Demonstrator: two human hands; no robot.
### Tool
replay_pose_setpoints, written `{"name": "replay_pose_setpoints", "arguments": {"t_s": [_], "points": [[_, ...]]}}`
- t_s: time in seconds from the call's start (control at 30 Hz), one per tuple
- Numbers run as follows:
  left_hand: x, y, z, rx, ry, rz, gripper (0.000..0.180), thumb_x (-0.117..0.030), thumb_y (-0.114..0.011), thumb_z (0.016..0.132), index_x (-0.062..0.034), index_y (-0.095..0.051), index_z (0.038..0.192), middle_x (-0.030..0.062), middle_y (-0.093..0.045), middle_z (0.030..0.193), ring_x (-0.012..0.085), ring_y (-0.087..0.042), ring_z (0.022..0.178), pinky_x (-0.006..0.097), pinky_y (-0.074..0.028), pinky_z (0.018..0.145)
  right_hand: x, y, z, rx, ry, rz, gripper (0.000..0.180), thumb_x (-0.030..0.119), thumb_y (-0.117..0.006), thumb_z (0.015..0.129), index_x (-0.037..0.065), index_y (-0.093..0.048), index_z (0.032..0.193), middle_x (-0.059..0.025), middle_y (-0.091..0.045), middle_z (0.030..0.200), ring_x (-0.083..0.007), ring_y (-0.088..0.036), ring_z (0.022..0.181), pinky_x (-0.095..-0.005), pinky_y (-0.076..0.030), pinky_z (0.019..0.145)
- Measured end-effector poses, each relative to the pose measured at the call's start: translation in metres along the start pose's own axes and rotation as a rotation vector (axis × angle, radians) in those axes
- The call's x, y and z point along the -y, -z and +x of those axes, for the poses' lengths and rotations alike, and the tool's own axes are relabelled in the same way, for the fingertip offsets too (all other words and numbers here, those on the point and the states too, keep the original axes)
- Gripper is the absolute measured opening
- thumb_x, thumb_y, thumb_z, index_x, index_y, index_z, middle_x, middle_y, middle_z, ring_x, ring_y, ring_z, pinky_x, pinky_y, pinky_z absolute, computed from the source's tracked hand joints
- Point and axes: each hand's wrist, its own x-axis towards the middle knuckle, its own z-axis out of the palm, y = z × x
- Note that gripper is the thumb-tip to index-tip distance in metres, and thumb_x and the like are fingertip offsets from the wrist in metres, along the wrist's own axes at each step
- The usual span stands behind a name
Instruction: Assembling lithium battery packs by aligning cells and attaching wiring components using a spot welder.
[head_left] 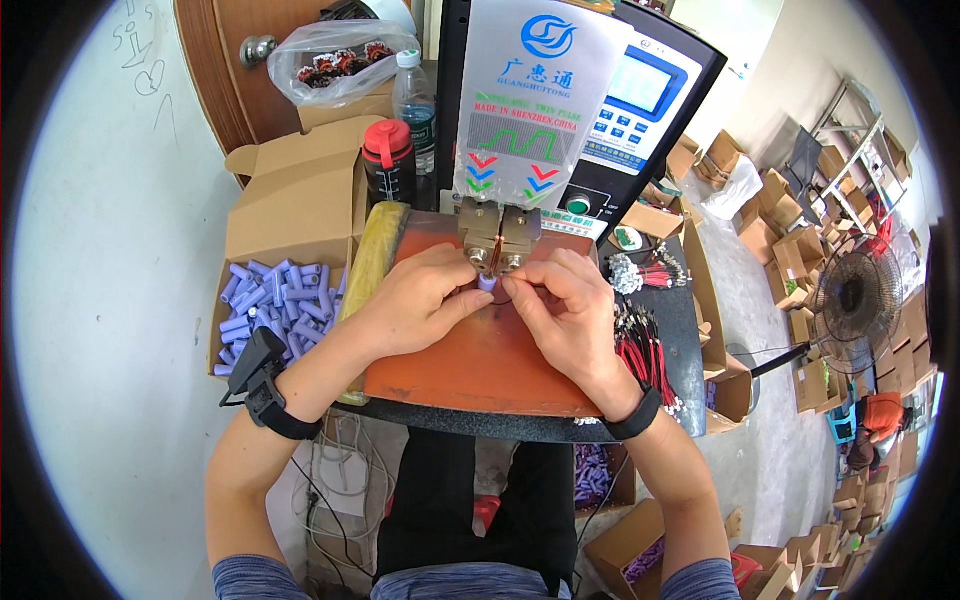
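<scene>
Under the spot welder's electrode head [498, 238], my two hands meet over an orange mat [460, 365]. A purple cylindrical battery cell [487, 283] shows just below the electrode tips, pinched by the thumb and fingers of my left hand [425, 300]. From the other side my right hand [570, 310] has thumb and forefinger pressed together close to the cell. A thin dark wire appears to run at those fingertips; its ends are hidden. The fingers cover most of the contact point.
An open cardboard box of purple cells [280, 300] stands at left, beside a yellow roll [372, 265]. Behind it are a red-capped bottle [388, 160] and a water bottle [413, 105]. Bundles of red and black wires [645, 350] lie at right. A fan [858, 295] stands farther right.
</scene>
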Motion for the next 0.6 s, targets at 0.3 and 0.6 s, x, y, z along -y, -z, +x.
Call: {"name": "replay_pose_setpoints", "arguments": {"t_s": [0.3,0.6], "points": [[0.0012,-0.0015,0.0005,0.018,0.011,0.014,0.017,-0.018,-0.062,0.087,-0.0006,-0.062,0.089,0.0153,-0.056,0.081,0.0346,-0.055,0.082,0.043,-0.044,0.072,-0.0007,-0.0001,-0.0016,0.009,-0.015,-0.015,0.007,0.009,-0.073,0.075,0.006,-0.066,0.078,-0.0030,-0.056,0.066,-0.0216,-0.055,0.062,-0.0343,-0.038,0.058],[0.0013,0.0022,-0.0020,0.014,0.006,0.018,0.017,-0.017,-0.061,0.087,-0.0005,-0.062,0.092,0.0158,-0.059,0.086,0.0347,-0.056,0.086,0.043,-0.044,0.075,0.0042,-0.0030,-0.0002,0.022,-0.005,0.009,0.007,0.007,-0.071,0.075,0.006,-0.066,0.079,-0.0061,-0.061,0.071,-0.0241,-0.059,0.066,-0.0360,-0.041,0.059]]}}
